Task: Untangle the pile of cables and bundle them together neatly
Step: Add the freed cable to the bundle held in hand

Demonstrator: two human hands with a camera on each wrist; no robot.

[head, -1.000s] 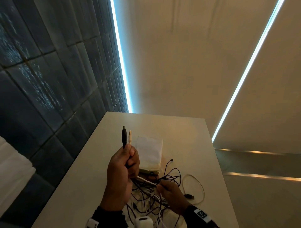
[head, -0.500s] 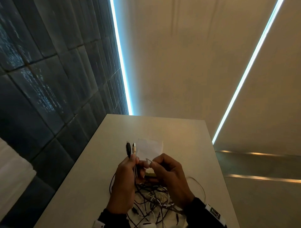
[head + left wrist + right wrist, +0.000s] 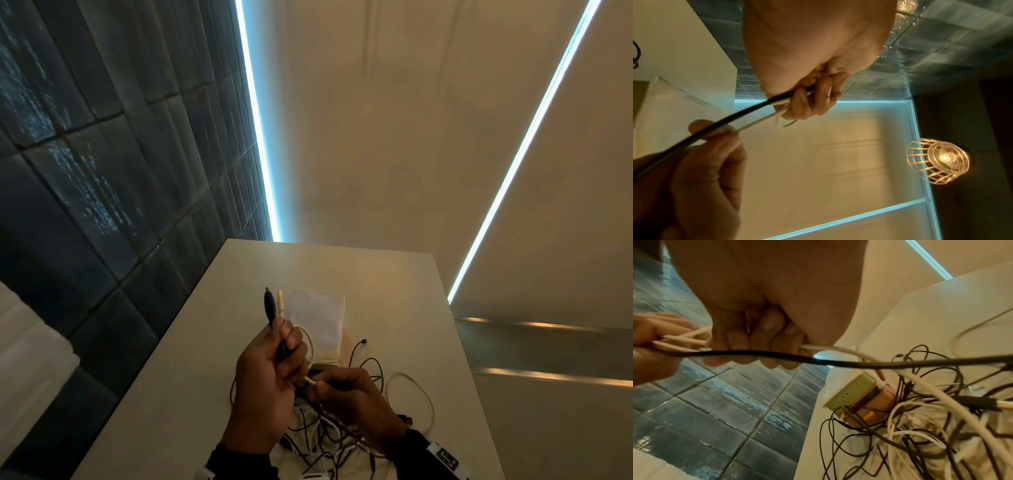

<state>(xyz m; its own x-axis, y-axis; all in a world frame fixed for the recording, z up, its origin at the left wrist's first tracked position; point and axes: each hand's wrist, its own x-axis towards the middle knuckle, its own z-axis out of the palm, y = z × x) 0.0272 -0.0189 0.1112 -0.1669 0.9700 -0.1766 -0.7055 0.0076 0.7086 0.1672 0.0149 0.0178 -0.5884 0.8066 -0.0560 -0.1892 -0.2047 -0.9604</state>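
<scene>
Black and white strands make up the pile of cables point(image 3: 329, 438), which lies on the desk point(image 3: 191, 359) nearest the person, under and just behind both wrists. Thin, limp and light, the strands should bend wherever they are pinched, and any loop pulled hard will likely cinch the knot rather than free it.

Just above the pile, the right hand point(image 3: 356, 397) has its fingers curled round a white cable point(image 3: 830, 348) close to where that cable leaves the left fist. A black cable point(image 3: 777, 353) runs across beneath the right knuckles; whether the right fingers also grip it cannot be told.

Beside the pile and higher, the left hand point(image 3: 270, 373) is closed in a fist on the black cable and the white one together, with a small white loop point(image 3: 786, 121) hanging out below its fingers. Two plug ends, one black point(image 3: 270, 306) and one white point(image 3: 280, 301), stand up out of that fist.

Those plugs are the stiff parts and the best places to hold, since the smooth jackets may slide through a loose grip. Feeding each cable out by its plug, hand over hand, looks the safer way.

Behind the pile sits a small tan box point(image 3: 855, 391), half wrapped by strands, and beyond it a pale sheet of paper point(image 3: 318, 318). Farther still, a loose black cable tip point(image 3: 363, 341) lies on bare desk.
</scene>
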